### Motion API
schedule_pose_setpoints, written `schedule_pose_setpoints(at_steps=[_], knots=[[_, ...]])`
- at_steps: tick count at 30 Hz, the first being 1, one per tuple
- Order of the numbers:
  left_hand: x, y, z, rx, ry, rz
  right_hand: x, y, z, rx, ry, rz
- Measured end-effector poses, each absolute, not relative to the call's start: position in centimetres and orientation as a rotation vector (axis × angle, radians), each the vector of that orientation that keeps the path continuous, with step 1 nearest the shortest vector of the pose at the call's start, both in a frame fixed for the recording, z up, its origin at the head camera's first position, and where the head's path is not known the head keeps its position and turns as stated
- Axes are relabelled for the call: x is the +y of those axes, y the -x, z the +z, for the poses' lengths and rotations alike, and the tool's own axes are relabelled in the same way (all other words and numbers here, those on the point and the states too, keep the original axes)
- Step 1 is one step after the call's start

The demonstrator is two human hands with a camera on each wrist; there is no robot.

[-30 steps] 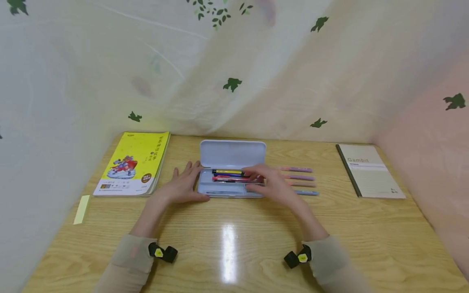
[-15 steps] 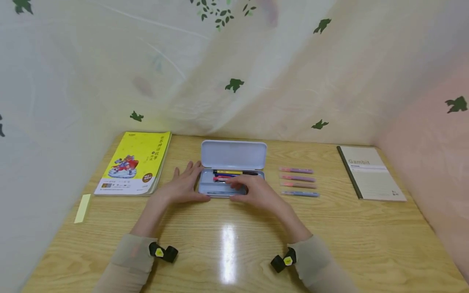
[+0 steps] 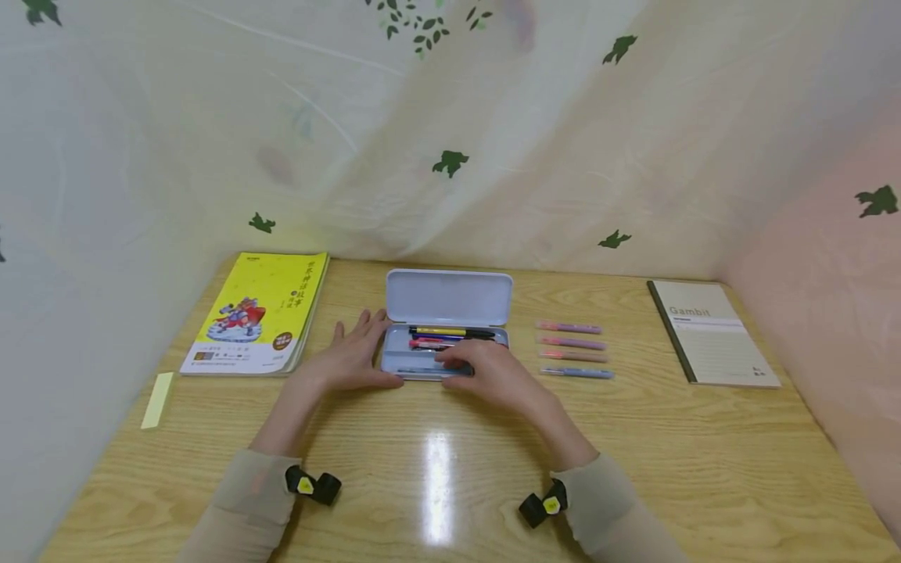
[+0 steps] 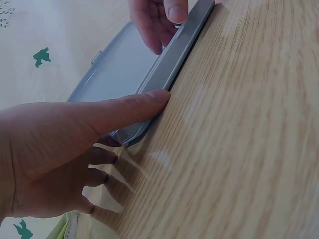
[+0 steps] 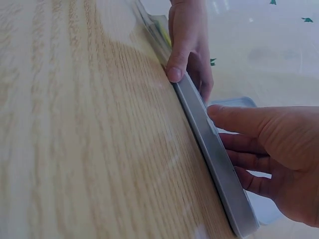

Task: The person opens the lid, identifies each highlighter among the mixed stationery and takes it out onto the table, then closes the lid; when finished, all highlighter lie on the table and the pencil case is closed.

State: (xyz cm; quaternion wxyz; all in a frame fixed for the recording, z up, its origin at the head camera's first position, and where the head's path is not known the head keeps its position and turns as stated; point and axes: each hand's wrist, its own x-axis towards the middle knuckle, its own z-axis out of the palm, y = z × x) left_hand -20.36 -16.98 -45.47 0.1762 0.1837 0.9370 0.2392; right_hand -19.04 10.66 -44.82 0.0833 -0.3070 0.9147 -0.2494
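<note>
A pale blue pencil case (image 3: 448, 286) stands on the table with its lid raised. In its rear compartment lie a yellow-and-black pen (image 3: 431, 331), a blue pen and a pink-red pen (image 3: 425, 344); a thin pale item lies in the front one. My left hand (image 3: 352, 358) spreads its fingers at the case's left end, thumb on the front corner (image 4: 158, 95). My right hand (image 3: 496, 374) reaches over the case's right half, thumb at the front rim and bent fingers (image 5: 249, 162) inside. I cannot tell whether these fingers hold anything.
Right of the case lie several pens (image 3: 573, 342) in a column. A notebook (image 3: 714, 332) with a dark spine is at the far right. On the left are a yellow book (image 3: 263, 301) and a pale yellow paper strip (image 3: 157, 400). A patterned curtain (image 3: 521, 156) hangs behind.
My right hand has moved left along the case, uncovering the yellow-and-black pen's dark end and the pens on the table. It barely moves in the last half second. My left hand stays put.
</note>
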Motion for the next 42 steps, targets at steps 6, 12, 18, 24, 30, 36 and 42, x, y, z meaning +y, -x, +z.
schedule_pose_setpoints(at_steps=[6, 12, 18, 24, 30, 36, 42], knots=[[-16.92, 20.46, -45.54, 2.648, -0.521, 0.675, 10.57, 19.02, -45.16, 2.766, 0.94, -0.697], [-16.92, 20.51, -45.66, 2.65, -0.527, 0.671, 10.5, 18.98, -45.37, 2.786, 0.957, -0.663], [-16.91, 20.5, -45.64, 2.65, -0.525, 0.665, 10.44, 18.84, -45.44, 2.787, 0.96, -0.662], [-16.91, 20.5, -45.65, 2.65, -0.531, 0.67, 10.43, 18.76, -45.46, 2.79, 0.957, -0.674], [-16.89, 20.42, -45.58, 2.651, -0.535, 0.67, 10.48, 18.86, -45.7, 2.782, 0.964, -0.691], [-16.9, 20.39, -45.56, 2.649, -0.527, 0.668, 10.55, 19.0, -45.86, 2.773, 0.991, -0.709], [-16.86, 20.41, -45.6, 2.654, -0.533, 0.672, 10.53, 19.04, -45.83, 2.777, 0.998, -0.716]])
